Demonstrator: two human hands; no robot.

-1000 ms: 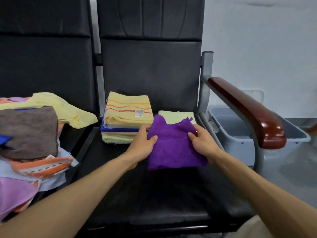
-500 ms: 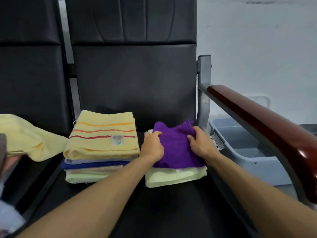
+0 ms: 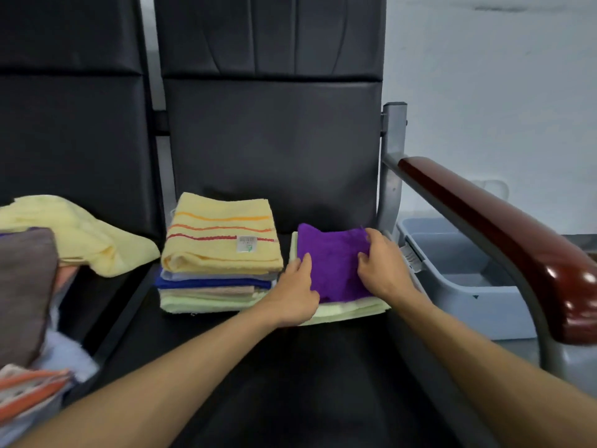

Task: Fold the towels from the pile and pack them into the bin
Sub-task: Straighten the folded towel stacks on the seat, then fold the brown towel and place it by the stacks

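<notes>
A folded purple towel (image 3: pixel 332 263) is laid on a pale green towel (image 3: pixel 352 310) at the far right of the chair seat (image 3: pixel 290 367), beside 1 stack (image 3: pixel 219 253) of folded towels. The right hand (image 3: pixel 384 270) is curled onto its right edge. The left hand (image 3: pixel 295 292) is set at its left edge with the thumb on top, and whether that grip is closed cannot be told. The cloth is judged light, soft and floppy. It is best taken from underneath by both side edges for the bin (image 3: pixel 468 286) at the right.

Folded purple towel (image 3: pixel 332 263) is lying on pale-green folded towel (image 3: pixel 350 311), right of tall towel stack (image 3: pixel 219 253). Grey plastic bin (image 3: pixel 468 286) is sitting further right.
</notes>
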